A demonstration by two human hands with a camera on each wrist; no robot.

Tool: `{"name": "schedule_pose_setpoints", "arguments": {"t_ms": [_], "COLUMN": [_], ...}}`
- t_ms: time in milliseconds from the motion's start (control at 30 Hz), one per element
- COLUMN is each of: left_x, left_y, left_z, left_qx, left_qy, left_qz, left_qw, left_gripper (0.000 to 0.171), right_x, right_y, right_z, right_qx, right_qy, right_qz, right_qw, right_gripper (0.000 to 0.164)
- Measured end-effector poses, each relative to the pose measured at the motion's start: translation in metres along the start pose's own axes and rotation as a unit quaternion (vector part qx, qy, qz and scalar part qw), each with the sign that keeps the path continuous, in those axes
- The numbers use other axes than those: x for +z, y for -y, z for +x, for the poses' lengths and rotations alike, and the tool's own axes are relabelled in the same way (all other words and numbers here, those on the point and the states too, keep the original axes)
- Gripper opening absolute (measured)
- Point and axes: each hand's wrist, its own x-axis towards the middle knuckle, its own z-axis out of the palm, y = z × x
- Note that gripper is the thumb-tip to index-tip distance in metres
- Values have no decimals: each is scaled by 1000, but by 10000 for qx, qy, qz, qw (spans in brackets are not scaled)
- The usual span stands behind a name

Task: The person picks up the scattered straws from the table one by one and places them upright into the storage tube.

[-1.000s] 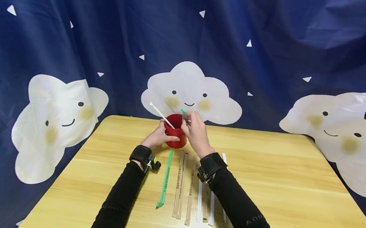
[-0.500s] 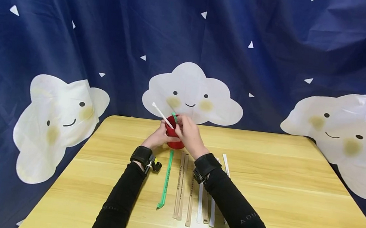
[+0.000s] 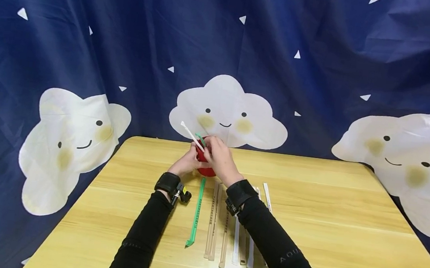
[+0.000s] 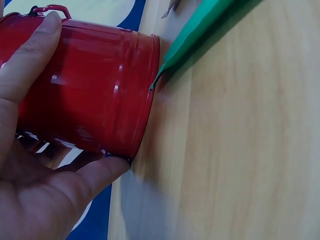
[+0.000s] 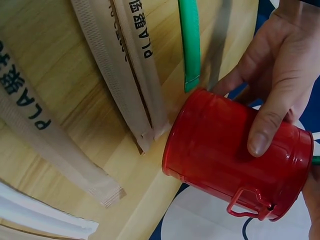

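Observation:
My left hand point(image 3: 185, 162) grips a small red metal bucket point(image 5: 220, 135), its thumb across the front and its fingers round the side. The bucket stands near the table's far edge; a wire loop point(image 5: 245, 202) sits on its side. A white-wrapped straw point(image 3: 190, 134) leans out of it to the left. My right hand point(image 3: 220, 159) is over the rim, fingers curled at a green-wrapped straw point(image 3: 200, 139) whose top pokes out leftward. The hand hides the lower part of that straw and much of the bucket's opening.
In front of the bucket, another green-wrapped straw point(image 3: 196, 213) lies on the wooden table point(image 3: 348, 224). Several brown paper-wrapped straws point(image 3: 211, 222) and white ones point(image 3: 236, 242) lie to its right, partly under the right forearm. A dark blue cloud-print curtain point(image 3: 140, 19) hangs behind.
My right hand has moved left over the bucket with the green straw, which now tilts left instead of standing near upright at the right rim. My left hand keeps its grip.

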Motion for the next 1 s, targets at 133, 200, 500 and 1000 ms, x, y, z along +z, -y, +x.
{"name": "schedule_pose_setpoints", "arguments": {"t_ms": [133,200,500,1000], "left_x": [-1,0,2,-1], "left_y": [1,0,0,-1], "left_z": [0,0,-2,-5], "left_qx": [126,173,241,91], "left_qy": [115,170,301,217], "left_qz": [-195,-407,-506,-111], "left_qw": [9997,9989,9980,9997], "left_gripper": [96,96,92,92], "right_x": [0,-1,-17,-76], "right_y": [1,2,4,-5], "right_z": [1,1,-1,-78], "right_qx": [52,54,-114,-5], "right_qy": [98,131,276,-280], "right_qz": [-71,-86,20,-37], "right_qw": [9999,9999,9996,9996], "right_gripper": [19,21,22,21]}}
